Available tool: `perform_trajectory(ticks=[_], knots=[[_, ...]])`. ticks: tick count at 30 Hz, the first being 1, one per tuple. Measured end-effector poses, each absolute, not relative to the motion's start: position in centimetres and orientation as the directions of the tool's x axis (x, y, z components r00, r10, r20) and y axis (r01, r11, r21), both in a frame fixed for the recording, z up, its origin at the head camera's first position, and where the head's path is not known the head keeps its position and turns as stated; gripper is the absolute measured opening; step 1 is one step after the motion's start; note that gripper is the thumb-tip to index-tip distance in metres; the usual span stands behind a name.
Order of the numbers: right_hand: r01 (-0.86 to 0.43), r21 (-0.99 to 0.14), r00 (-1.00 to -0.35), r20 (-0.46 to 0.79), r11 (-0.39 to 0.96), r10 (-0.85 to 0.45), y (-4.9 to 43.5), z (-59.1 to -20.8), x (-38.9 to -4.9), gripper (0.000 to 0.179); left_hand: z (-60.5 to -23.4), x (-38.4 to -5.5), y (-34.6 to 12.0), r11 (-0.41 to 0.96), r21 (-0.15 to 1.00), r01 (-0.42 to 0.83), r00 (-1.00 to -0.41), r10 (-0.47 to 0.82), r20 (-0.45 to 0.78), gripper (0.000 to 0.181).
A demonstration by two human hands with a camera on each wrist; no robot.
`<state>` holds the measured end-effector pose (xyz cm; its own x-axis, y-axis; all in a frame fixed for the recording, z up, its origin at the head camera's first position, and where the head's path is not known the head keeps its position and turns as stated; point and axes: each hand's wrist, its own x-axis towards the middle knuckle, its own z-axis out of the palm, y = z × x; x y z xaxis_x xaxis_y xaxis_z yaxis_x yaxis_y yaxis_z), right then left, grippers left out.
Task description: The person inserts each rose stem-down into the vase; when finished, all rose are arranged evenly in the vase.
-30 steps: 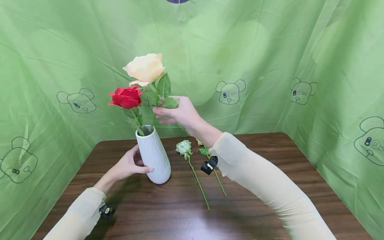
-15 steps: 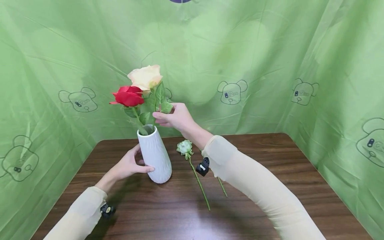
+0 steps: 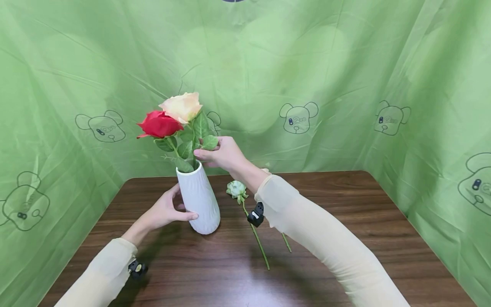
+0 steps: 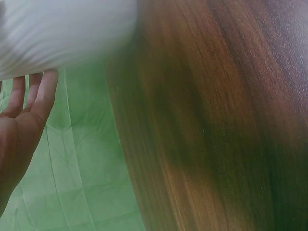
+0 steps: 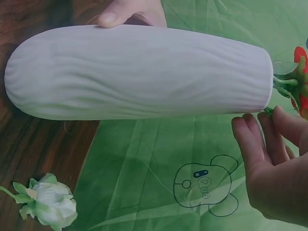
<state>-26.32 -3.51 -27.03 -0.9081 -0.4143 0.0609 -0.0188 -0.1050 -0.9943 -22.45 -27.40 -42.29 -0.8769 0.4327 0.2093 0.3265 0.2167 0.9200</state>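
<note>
A white ridged vase (image 3: 199, 200) stands on the table, leaning a little to the left in the head view. My left hand (image 3: 168, 209) grips its left side, thumb across the front. A red rose (image 3: 159, 124) stands in the vase, its head to the left of the mouth. Beside it a cream rose (image 3: 182, 107) has its stem down in the mouth. Just above the rim my right hand (image 3: 222, 157) pinches that stem below the leaves. In the right wrist view the fingertips (image 5: 239, 124) are close to the vase's rim; the stem's lower part is hidden inside.
A pale green-white flower (image 3: 237, 189) lies on the wooden table (image 3: 330, 221), right of the vase. Another stem (image 3: 286, 243) lies beyond it, mostly covered by my right forearm. Green cloth (image 3: 245, 64) surrounds the table at the back and sides.
My right hand has come down towards the vase mouth, lowering the cream rose with it. Its head now sits closer to the red one. My left hand keeps its hold on the vase.
</note>
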Motion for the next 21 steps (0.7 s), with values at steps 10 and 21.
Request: perform_trajectory(ticks=[10,21], knots=[[0.07,-0.996,-0.893,-0.034,-0.062,-0.449,-2.6,-28.3,-26.5,0.062,-42.3,-22.5,-27.3,0.233,0.915,0.328,-0.878,0.432,0.205,0.083],[0.072,-0.996,-0.863,-0.039,-0.047,-0.504,0.4,-29.7,-26.9,0.051,-42.2,-22.3,-27.4,0.238,0.917,0.319,-0.883,0.426,0.197,0.082]])
